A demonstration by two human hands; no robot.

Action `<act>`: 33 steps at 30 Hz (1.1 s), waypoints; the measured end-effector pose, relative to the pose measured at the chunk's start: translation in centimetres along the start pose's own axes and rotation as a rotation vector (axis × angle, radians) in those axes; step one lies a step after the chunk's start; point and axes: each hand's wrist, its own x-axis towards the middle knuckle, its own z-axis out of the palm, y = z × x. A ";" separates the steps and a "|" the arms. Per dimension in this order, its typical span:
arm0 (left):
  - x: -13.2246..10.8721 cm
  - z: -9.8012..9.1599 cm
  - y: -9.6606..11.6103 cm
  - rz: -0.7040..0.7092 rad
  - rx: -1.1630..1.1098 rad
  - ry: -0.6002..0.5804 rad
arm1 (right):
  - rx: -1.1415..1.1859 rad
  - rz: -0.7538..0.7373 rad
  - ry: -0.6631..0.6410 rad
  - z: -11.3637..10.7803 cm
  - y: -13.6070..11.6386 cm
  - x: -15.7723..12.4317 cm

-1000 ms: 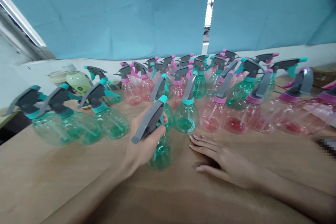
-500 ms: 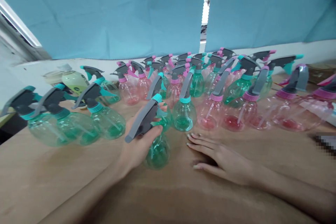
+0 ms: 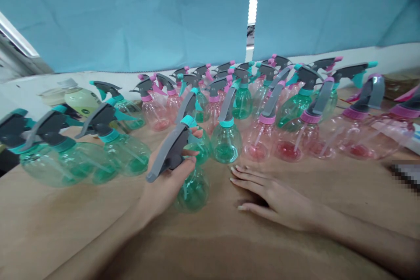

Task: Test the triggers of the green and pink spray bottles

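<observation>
My left hand (image 3: 167, 186) is wrapped round the neck of a green spray bottle (image 3: 193, 190) with a grey trigger head and teal nozzle. Its round clear body shows below my thumb, near the table surface; whether the base touches the wood I cannot tell. Palm down on the table (image 3: 210, 253), my right hand (image 3: 272, 192) lies with its fingers stretched out and nothing in it. Just beyond my right fingertips stands another green spray bottle (image 3: 226, 142). A pink spray bottle (image 3: 257, 142) is beside that one.
Several pink and green spray bottles crowd the back and right, among them a large pink-collared one (image 3: 357, 140). More green ones (image 3: 126, 155) stand at the left. Behind them is a bottle of pale yellow liquid (image 3: 80, 98). A blue sheet (image 3: 147, 17) covers the wall.
The view has shifted slightly, so most things sit a little further left. My left hand keeps its hold on the spray bottle, and my right hand stays flat on the table.
</observation>
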 end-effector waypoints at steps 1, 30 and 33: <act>0.0 0.0 0.1 -0.001 -0.041 -0.006 | -0.006 0.001 0.000 0.0 0.0 0.0; -0.6 -0.1 -1.0 0.120 -0.121 -0.012 | -0.137 0.110 0.257 2.8 -2.3 1.2; -0.5 0.0 -1.1 0.145 -0.126 0.008 | -0.206 0.139 0.270 3.7 -3.3 0.5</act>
